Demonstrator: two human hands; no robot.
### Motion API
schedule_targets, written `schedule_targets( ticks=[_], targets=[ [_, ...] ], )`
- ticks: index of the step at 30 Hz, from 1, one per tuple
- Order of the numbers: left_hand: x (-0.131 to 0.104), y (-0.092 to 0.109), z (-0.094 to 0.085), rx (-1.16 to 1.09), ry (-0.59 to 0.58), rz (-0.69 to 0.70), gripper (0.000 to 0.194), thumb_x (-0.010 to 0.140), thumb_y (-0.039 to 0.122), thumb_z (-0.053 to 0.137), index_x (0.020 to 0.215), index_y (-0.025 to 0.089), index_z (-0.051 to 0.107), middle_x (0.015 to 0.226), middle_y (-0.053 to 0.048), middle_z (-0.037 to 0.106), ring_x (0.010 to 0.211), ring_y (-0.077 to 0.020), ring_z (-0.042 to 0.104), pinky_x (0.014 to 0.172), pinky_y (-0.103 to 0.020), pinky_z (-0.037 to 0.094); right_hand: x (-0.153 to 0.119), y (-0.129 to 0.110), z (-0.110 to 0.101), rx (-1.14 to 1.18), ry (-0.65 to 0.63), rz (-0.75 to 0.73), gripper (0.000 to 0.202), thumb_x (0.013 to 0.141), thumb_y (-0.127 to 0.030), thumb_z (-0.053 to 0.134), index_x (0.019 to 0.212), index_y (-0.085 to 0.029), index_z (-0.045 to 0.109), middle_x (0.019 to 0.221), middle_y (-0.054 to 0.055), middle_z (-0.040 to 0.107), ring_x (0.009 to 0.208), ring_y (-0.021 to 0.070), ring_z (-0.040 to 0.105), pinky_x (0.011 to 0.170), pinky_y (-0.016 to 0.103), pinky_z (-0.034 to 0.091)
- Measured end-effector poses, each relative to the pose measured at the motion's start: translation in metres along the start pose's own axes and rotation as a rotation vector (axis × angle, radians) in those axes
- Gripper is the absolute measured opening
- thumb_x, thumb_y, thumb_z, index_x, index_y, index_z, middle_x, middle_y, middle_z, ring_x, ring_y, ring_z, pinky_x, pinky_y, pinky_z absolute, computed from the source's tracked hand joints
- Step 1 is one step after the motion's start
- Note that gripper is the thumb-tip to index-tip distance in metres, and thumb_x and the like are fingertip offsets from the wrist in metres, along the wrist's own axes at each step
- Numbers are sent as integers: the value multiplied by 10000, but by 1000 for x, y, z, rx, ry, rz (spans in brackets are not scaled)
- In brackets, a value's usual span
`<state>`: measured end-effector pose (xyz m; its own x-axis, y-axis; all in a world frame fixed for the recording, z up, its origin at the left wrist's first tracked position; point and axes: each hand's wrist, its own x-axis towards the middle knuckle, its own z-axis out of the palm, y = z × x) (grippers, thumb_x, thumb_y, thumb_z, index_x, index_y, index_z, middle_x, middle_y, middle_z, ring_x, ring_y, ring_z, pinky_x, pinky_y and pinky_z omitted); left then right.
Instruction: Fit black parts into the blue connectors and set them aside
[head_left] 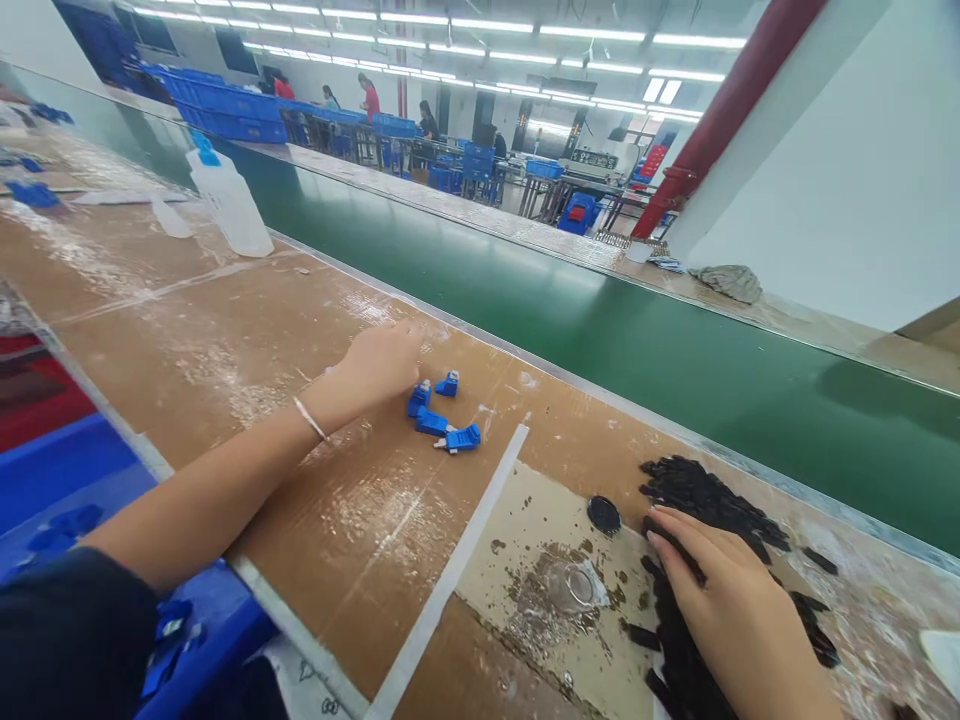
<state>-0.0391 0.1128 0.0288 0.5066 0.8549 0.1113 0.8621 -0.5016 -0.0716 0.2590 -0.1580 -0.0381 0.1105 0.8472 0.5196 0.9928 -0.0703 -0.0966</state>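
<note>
My left hand [382, 360] is over the brown bench top, its fingers curled down and mostly hidden behind the hand. Several small blue parts [432, 421] lie just right of it, with one blue part [448, 384] slightly apart. On the right, my right hand [720, 580] rests at the pile of black pieces [705, 495], thumb and fingers closed round a black piece [679, 552]. A round black cap [604, 515] and a small clear dish [577, 587] are left of that hand, on a stained beige sheet [517, 530].
Beyond the bench runs a green conveyor belt [480, 285]. A white bottle [231, 205] with a blue top stands at the back left. Blue bin [247, 620] and red bin [37, 395] sit below the near edge. Several people are in the distance.
</note>
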Motion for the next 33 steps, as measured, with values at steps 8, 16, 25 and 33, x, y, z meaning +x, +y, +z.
schedule_targets(
  ticks=[8, 16, 25, 33],
  targets=[
    [3, -19, 12, 68, -34, -62, 244, 859, 127, 494, 980, 30, 682, 1066, -272, 638, 1050, -385, 600, 874, -483, 432, 12, 2, 14, 86, -81, 88, 450, 826, -449, 375, 769, -196, 743, 850, 59, 767, 717, 291, 747, 577, 444, 626],
    [-22, 37, -6, -231, 73, 429, 282, 967, 423, 539, 965, 163, 648, 1005, -47, 650, 972, -169, 583, 867, -272, 431, 20, 9, 16, 148, -127, 170, 387, 753, -430, 397, 728, -196, 704, 710, 89, 726, 566, 227, 718, 488, 335, 589],
    [-47, 52, 18, -55, 0, 739, 138, 811, 39, 562, 901, 131, 613, 895, -53, 650, 828, -198, 597, 691, -312, 412, 9, -4, 4, 5, -9, -58, 367, 910, -377, 370, 787, -223, 680, 744, 35, 731, 639, 241, 722, 526, 363, 594],
    [-51, 63, 25, -132, 17, 837, 349, 787, 16, 489, 1026, 211, 652, 923, -55, 615, 744, -182, 551, 619, -316, 345, 4, -19, -7, -366, 19, -508, 550, 852, -9, 164, 871, -33, 713, 839, 131, 761, 696, 231, 742, 604, 292, 610]
  ],
)
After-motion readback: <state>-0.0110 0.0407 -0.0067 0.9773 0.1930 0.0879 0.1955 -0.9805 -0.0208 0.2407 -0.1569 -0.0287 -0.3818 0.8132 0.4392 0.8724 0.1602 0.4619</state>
